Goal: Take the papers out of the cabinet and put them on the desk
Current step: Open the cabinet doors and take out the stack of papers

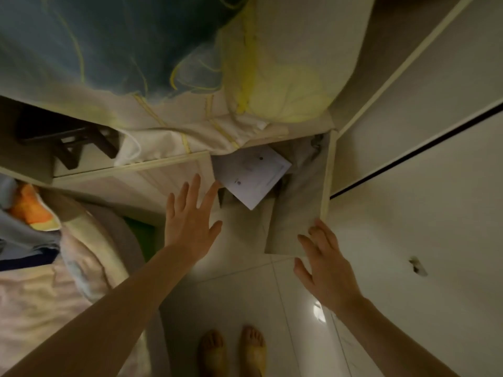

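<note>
Papers (251,176): white sheets, faint print, tilted, lying inside the open cabinet compartment (296,213), just beyond the left hand (190,219), fingers spread, empty. Right hand (324,265): fingers loosely spread on the compartment's door edge, holding nothing.

The flat rectangular paper sheet (251,176) is white with small dark printed marks. The cream-painted cabinet door (298,202) has a paler edge. The bulky soft bedding bundle (163,50) shows dusky blue, cream and pale yellow with thin yellow lines. The glossy floor tiles (245,297) are white.
</note>
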`<action>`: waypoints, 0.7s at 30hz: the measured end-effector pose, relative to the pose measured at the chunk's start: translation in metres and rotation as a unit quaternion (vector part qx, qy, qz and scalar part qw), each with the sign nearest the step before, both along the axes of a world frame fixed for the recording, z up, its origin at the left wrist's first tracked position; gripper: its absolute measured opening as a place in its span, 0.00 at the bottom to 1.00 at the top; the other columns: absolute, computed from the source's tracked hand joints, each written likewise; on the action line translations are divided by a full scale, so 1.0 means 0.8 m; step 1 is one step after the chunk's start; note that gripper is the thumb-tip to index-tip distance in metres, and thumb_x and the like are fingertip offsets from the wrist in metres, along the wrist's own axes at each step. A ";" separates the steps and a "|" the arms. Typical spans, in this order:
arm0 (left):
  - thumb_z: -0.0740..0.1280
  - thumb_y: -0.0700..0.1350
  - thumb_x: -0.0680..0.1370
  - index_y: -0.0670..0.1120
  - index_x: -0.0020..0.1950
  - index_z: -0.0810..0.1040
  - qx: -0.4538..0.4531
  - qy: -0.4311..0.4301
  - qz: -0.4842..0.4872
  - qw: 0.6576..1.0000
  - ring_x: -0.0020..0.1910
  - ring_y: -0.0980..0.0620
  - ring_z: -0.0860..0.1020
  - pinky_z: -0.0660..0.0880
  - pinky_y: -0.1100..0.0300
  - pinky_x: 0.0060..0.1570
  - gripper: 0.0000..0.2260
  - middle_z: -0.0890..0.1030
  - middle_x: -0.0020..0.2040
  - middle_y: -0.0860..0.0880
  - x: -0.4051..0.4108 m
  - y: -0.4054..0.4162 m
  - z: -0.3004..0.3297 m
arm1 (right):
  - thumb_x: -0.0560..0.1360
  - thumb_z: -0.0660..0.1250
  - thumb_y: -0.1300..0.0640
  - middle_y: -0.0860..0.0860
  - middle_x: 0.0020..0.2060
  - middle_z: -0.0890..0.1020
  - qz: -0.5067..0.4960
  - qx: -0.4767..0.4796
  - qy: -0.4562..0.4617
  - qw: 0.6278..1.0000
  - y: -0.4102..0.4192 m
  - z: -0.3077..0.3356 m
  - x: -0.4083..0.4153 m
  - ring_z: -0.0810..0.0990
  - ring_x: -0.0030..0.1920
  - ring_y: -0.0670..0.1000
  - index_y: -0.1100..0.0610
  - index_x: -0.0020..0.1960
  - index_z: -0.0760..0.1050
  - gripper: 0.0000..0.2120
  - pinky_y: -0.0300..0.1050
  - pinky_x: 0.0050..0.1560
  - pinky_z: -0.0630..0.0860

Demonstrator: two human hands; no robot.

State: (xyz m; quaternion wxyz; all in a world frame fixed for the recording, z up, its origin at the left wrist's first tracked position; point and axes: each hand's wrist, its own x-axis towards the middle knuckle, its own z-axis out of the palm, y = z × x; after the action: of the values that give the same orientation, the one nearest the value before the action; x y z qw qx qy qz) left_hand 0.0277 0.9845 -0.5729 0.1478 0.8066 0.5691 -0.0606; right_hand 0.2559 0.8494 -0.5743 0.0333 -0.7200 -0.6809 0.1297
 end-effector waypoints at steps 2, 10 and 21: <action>0.58 0.59 0.76 0.55 0.75 0.39 -0.007 0.016 -0.002 1.000 0.77 0.42 0.46 0.46 0.44 0.74 0.35 0.42 0.78 0.44 0.010 -0.003 -0.005 | 0.71 0.63 0.50 0.58 0.58 0.75 -0.025 -0.013 -0.020 0.999 -0.015 0.002 0.025 0.61 0.69 0.55 0.61 0.57 0.75 0.20 0.48 0.37 0.84; 0.58 0.58 0.77 0.54 0.75 0.41 0.006 0.035 -0.025 0.999 0.77 0.41 0.47 0.47 0.44 0.74 0.34 0.43 0.78 0.43 0.030 -0.002 -0.011 | 0.69 0.56 0.48 0.60 0.56 0.78 -0.076 -0.053 -0.154 0.984 -0.025 0.003 0.069 0.67 0.69 0.59 0.58 0.57 0.76 0.22 0.62 0.53 0.74; 0.58 0.57 0.77 0.54 0.75 0.43 0.018 0.035 -0.056 0.998 0.76 0.42 0.50 0.49 0.46 0.74 0.32 0.49 0.78 0.43 0.054 0.011 -0.120 | 0.75 0.62 0.54 0.55 0.68 0.68 -0.119 -0.075 0.071 0.988 0.094 -0.123 -0.017 0.68 0.66 0.59 0.51 0.71 0.59 0.26 0.55 0.61 0.70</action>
State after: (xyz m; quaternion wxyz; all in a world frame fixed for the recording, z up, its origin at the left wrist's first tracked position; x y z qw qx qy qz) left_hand 0.0709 0.9935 -0.6693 0.1096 0.8373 0.5285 -0.0869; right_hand 0.2422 0.9243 -0.6726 0.0427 -0.7854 -0.5747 0.2259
